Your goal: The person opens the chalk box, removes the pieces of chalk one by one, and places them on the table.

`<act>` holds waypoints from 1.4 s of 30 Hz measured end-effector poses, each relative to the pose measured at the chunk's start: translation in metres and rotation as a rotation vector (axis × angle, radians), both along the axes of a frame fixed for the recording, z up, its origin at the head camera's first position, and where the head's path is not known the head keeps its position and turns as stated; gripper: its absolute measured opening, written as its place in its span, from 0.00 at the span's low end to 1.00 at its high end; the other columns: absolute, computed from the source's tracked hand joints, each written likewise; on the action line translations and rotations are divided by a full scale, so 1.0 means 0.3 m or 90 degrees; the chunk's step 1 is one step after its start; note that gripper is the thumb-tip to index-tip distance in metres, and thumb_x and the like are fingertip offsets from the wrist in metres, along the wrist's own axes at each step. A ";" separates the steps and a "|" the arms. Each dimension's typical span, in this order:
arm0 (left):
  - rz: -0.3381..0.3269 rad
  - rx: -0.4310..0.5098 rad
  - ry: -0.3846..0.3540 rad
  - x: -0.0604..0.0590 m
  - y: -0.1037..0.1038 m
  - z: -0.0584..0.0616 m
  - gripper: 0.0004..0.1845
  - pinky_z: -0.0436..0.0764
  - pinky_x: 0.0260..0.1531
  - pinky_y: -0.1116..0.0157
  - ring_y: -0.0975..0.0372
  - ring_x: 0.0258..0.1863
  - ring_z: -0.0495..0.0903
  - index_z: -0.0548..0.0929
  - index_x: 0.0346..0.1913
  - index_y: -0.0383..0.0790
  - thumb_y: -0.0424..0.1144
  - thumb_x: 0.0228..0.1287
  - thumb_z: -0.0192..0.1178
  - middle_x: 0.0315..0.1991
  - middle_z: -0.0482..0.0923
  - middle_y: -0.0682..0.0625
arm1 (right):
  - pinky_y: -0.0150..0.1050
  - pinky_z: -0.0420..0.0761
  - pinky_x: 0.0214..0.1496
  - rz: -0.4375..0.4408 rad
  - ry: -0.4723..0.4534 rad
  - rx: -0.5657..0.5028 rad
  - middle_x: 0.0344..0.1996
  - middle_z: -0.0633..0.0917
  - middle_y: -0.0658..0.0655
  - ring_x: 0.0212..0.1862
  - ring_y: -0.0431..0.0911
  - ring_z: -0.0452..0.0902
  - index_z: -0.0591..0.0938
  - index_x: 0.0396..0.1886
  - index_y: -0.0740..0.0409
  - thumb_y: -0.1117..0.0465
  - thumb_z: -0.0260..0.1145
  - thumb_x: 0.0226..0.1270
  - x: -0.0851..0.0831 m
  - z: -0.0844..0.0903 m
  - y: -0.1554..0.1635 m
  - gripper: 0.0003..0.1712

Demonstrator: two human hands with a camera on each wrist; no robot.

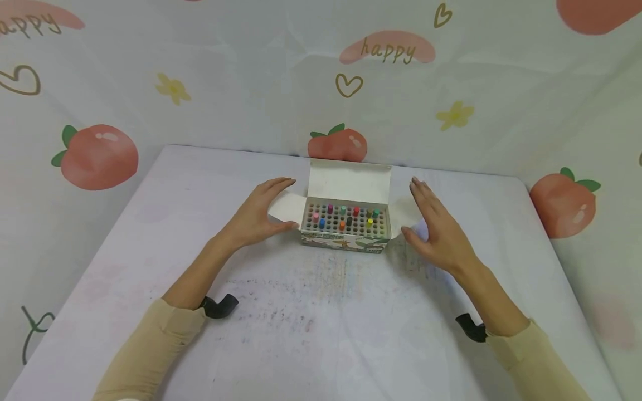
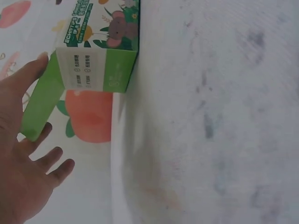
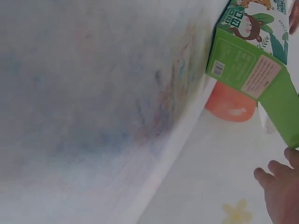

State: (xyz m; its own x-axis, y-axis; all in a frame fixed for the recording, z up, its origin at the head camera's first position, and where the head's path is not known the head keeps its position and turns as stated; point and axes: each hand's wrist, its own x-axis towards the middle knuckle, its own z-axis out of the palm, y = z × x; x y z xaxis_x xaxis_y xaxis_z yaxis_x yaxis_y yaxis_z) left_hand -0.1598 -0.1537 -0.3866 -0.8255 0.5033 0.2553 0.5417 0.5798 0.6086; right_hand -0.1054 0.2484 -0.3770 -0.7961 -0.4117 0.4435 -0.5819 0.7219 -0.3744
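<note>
Box (image 1: 346, 225) of coloured pens stands open near the far edge of the table (image 1: 311, 328), midway between its side edges, lid flap upright. Left hand (image 1: 258, 214) and right hand (image 1: 438, 225) flank it with fingers straight and relaxed, grasping nothing; the left thumb is close to the box's end, contact uncertain. Table cover is white and smudged with pen marks. Peach-print cloth (image 1: 150, 72) backs the scene. Wrist views are blurred; the box's print is unreadable.

"happy" in gold on backdrop cloth (image 1: 390, 51), box (image 2: 100, 42) print too blurred to read
</note>
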 end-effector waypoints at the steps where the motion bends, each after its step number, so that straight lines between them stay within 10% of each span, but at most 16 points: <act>1: 0.005 -0.010 -0.011 0.001 -0.001 -0.004 0.50 0.59 0.68 0.45 0.49 0.73 0.56 0.63 0.76 0.44 0.51 0.52 0.77 0.74 0.60 0.46 | 0.47 0.55 0.75 -0.005 -0.002 -0.002 0.77 0.58 0.58 0.77 0.54 0.49 0.55 0.79 0.60 0.60 0.68 0.60 0.004 -0.002 0.003 0.50; 11: 0.013 -0.104 -0.058 0.001 -0.002 -0.037 0.53 0.49 0.70 0.40 0.43 0.77 0.42 0.56 0.78 0.42 0.60 0.56 0.70 0.76 0.55 0.41 | 0.53 0.48 0.76 -0.072 -0.057 0.027 0.77 0.57 0.60 0.78 0.58 0.46 0.54 0.80 0.58 0.46 0.61 0.72 0.033 -0.043 0.041 0.45; 20: 0.000 -0.135 0.002 -0.002 0.017 -0.054 0.54 0.39 0.74 0.49 0.41 0.77 0.43 0.56 0.78 0.40 0.62 0.56 0.69 0.75 0.57 0.39 | 0.58 0.50 0.74 -0.092 -0.034 0.098 0.68 0.70 0.68 0.74 0.65 0.55 0.64 0.75 0.63 0.55 0.67 0.68 0.029 -0.066 0.043 0.39; 26: -0.010 -0.125 0.001 -0.005 0.040 -0.059 0.56 0.38 0.74 0.52 0.43 0.77 0.44 0.55 0.78 0.41 0.63 0.55 0.69 0.75 0.59 0.41 | 0.64 0.70 0.60 -0.067 -0.050 0.031 0.66 0.73 0.68 0.68 0.65 0.66 0.68 0.73 0.61 0.61 0.69 0.66 0.039 -0.075 0.015 0.37; 31: -0.020 -0.123 0.012 -0.004 0.061 -0.056 0.55 0.39 0.74 0.51 0.43 0.76 0.48 0.56 0.78 0.39 0.64 0.54 0.69 0.74 0.61 0.41 | 0.58 0.66 0.67 -0.064 -0.018 -0.014 0.62 0.78 0.65 0.65 0.62 0.70 0.74 0.67 0.65 0.66 0.69 0.64 0.039 -0.077 -0.011 0.31; 42: -0.047 -0.023 -0.138 -0.002 0.119 -0.070 0.57 0.62 0.67 0.51 0.54 0.63 0.68 0.52 0.80 0.50 0.56 0.52 0.75 0.64 0.70 0.45 | 0.52 0.76 0.56 -0.072 -0.004 -0.118 0.49 0.86 0.62 0.53 0.57 0.80 0.82 0.54 0.66 0.73 0.71 0.59 0.014 -0.077 -0.059 0.22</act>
